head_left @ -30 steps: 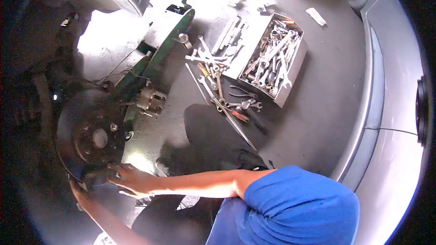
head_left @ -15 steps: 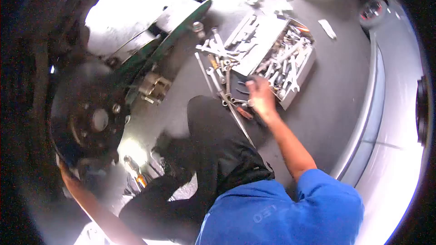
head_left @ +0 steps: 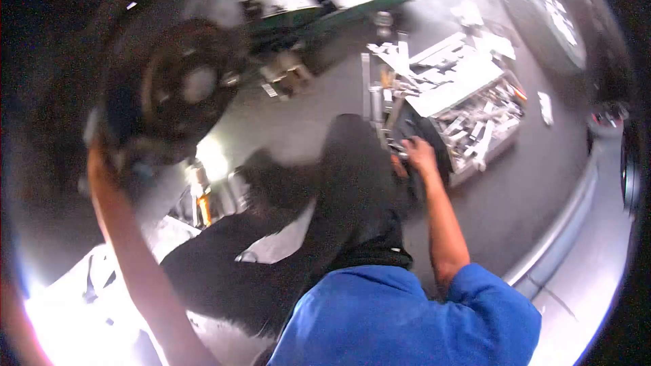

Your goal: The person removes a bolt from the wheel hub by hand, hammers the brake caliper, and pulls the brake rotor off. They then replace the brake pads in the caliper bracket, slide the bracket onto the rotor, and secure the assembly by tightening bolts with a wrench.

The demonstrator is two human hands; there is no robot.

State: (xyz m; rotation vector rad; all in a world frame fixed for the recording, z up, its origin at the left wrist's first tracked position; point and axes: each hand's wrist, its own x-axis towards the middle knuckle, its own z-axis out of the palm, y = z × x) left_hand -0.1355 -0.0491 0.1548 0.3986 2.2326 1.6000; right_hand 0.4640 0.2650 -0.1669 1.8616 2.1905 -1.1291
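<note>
My left hand point(head_left: 95, 129) is at the outer edge of a dark brake disc with its hub point(head_left: 199, 85). Its fingers are lost in shadow and blur, so I cannot see whether they grip the disc. Low over the floor tools, my right hand point(head_left: 423, 156) has its fingertips at the end of a silver wrench point(head_left: 400, 152). Blur hides whether they close on it. A red-handled tool point(head_left: 399, 166) lies just beside those fingers. Several wrenches point(head_left: 388, 98) are scattered farther up, next to a black piece point(head_left: 415, 123) on the floor.
A metal toolbox point(head_left: 468, 175) full of wrenches stands right of my right hand, its pale lid point(head_left: 451, 91) alongside. A brake caliper-like part point(head_left: 288, 74) lies near the disc. A bright lamp point(head_left: 211, 156) shines below it. A silver car body point(head_left: 576, 251) borders the right side.
The view has swung, so the disc and toolbox appear shifted right. My right hand has come down from above the black piece to the wrench end. My left hand stays at the disc.
</note>
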